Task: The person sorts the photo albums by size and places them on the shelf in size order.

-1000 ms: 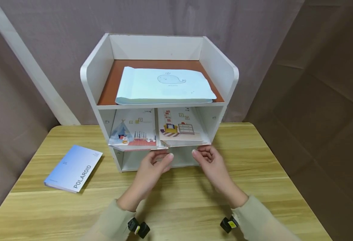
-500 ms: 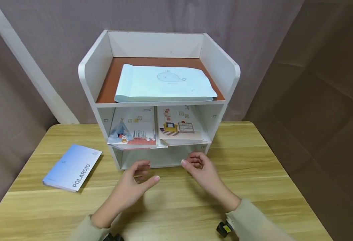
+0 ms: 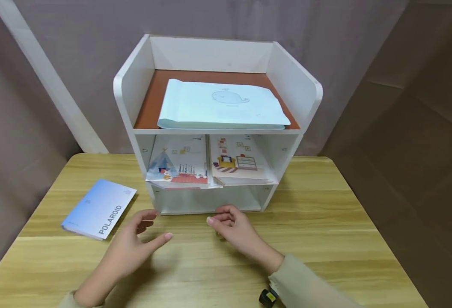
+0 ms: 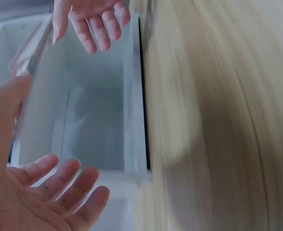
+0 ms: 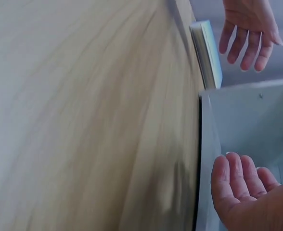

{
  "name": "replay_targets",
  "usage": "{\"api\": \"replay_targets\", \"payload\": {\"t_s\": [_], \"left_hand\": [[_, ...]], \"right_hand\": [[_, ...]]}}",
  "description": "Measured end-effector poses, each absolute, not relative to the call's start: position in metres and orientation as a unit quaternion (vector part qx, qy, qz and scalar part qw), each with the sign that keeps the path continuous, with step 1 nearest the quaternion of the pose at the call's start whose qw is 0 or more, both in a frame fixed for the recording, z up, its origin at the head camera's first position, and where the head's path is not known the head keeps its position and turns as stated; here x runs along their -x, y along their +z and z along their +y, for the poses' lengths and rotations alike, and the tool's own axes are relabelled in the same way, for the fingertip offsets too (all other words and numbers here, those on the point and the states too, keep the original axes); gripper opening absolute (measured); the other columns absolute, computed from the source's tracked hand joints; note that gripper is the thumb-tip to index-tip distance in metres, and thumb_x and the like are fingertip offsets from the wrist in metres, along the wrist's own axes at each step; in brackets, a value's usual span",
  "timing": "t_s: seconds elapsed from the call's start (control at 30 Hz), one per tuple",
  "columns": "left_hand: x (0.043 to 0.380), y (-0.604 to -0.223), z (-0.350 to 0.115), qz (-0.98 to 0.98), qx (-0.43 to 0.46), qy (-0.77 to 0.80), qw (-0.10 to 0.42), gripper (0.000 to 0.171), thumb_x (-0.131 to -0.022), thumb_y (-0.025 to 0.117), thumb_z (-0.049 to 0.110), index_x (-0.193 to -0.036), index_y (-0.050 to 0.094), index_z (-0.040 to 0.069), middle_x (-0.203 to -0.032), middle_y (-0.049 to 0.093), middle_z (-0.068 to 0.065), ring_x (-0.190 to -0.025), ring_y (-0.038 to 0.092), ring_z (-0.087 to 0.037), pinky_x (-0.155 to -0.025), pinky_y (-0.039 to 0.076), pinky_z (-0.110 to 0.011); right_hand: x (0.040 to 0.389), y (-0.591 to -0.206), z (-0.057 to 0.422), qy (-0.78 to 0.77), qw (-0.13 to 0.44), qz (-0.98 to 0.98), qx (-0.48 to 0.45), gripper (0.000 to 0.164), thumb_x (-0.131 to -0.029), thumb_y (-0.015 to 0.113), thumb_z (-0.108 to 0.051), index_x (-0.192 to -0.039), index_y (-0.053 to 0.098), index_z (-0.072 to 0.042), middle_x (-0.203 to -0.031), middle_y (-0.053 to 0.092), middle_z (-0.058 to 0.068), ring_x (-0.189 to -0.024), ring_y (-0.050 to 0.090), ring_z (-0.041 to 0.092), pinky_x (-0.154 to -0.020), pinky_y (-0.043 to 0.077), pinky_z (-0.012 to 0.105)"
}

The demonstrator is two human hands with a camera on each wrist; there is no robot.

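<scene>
My left hand [image 3: 129, 246] hovers over the table just right of a blue and white book [image 3: 99, 208] marked POLAROID, thumb and fingers spread apart, holding nothing. In front of the shelf's lower compartment is my right hand [image 3: 239, 231], its fingers loosely bent with nothing in them. The white shelf unit [image 3: 293, 100] stands behind both hands. Two illustrated books lie side by side on its middle level: one with a tent picture [image 3: 179, 164], the other with a yellow armchair and drawers [image 3: 239, 160]. Both wrist views show relaxed, bare fingers.
A pale package [image 3: 226, 105] with a whale drawing lies on the shelf's brown top board. The wooden table [image 3: 318, 239] stretches around the unit, with grey curtain [image 3: 210, 19] behind and a brown cloth [image 3: 414, 141] on the right.
Both hands have drawn away from the books' front edges. The left has moved left toward the POLAROID book and spread wider; the right has come down and left. The books stay in place.
</scene>
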State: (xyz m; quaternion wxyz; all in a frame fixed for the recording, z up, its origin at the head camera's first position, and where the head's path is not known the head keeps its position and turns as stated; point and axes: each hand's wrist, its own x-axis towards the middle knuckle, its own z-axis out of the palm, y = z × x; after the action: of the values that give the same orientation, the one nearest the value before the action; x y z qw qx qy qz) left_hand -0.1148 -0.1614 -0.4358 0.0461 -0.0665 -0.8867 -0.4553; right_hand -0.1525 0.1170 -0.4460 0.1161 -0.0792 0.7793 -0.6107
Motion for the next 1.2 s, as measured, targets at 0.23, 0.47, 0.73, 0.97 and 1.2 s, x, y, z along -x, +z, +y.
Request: {"api": "replay_targets", "payload": {"t_s": [0.23, 0.47, 0.73, 0.97, 1.2], "left_hand": [[0.124, -0.435, -0.191, -0.905, 0.031, -0.420, 0.059, 0.082, -0.079, 0.072, 0.058, -0.135, 0.047, 0.003, -0.129, 0.055, -0.017, -0.117, 0.053, -0.036, -0.100, 0.043, -0.052], [0.139, -0.440, -0.225, -0.916, -0.002, -0.390, 0.092, 0.083, -0.080, 0.073, 0.055, -0.136, 0.045, -0.001, -0.126, 0.054, -0.026, -0.116, 0.051, -0.041, -0.096, 0.042, -0.056], [0.154, -0.450, -0.255, -0.930, -0.035, -0.339, 0.138, 0.093, -0.080, 0.073, 0.055, -0.139, 0.039, -0.008, -0.130, 0.047, -0.032, -0.118, 0.044, -0.049, -0.087, 0.041, -0.061], [0.166, -0.457, -0.273, -0.934, -0.066, -0.309, 0.163, 0.102, -0.078, 0.076, 0.051, -0.142, 0.030, -0.013, -0.132, 0.039, -0.038, -0.121, 0.035, -0.054, -0.092, 0.032, -0.066], [0.176, -0.465, -0.283, -0.957, -0.089, -0.251, 0.115, 0.109, -0.077, 0.076, 0.052, -0.139, 0.022, -0.020, -0.126, 0.037, -0.043, -0.115, 0.036, -0.057, -0.088, 0.032, -0.068]], "right_hand": [[0.153, -0.454, 0.077, -0.629, 0.158, 0.756, 0.090, 0.058, -0.088, 0.072, -0.036, -0.127, 0.051, 0.001, -0.103, 0.064, 0.006, -0.089, 0.062, 0.020, -0.073, 0.057, 0.044], [0.151, -0.458, 0.028, -0.635, 0.191, 0.743, 0.082, 0.059, -0.084, 0.075, -0.039, -0.126, 0.053, -0.003, -0.098, 0.065, 0.002, -0.084, 0.065, 0.025, -0.070, 0.057, 0.041], [0.151, -0.464, -0.023, -0.629, 0.189, 0.750, 0.073, 0.053, -0.084, 0.077, -0.033, -0.124, 0.055, -0.006, -0.093, 0.065, -0.003, -0.077, 0.064, 0.018, -0.067, 0.054, 0.031], [0.152, -0.463, -0.060, -0.648, 0.165, 0.742, 0.045, 0.060, -0.084, 0.076, -0.031, -0.132, 0.050, -0.007, -0.111, 0.060, 0.003, -0.096, 0.058, 0.013, -0.080, 0.053, 0.029], [0.157, -0.467, -0.078, -0.687, 0.190, 0.702, -0.014, 0.067, -0.084, 0.077, -0.028, -0.137, 0.044, -0.004, -0.117, 0.058, 0.009, -0.099, 0.060, 0.020, -0.087, 0.054, 0.036]]}}
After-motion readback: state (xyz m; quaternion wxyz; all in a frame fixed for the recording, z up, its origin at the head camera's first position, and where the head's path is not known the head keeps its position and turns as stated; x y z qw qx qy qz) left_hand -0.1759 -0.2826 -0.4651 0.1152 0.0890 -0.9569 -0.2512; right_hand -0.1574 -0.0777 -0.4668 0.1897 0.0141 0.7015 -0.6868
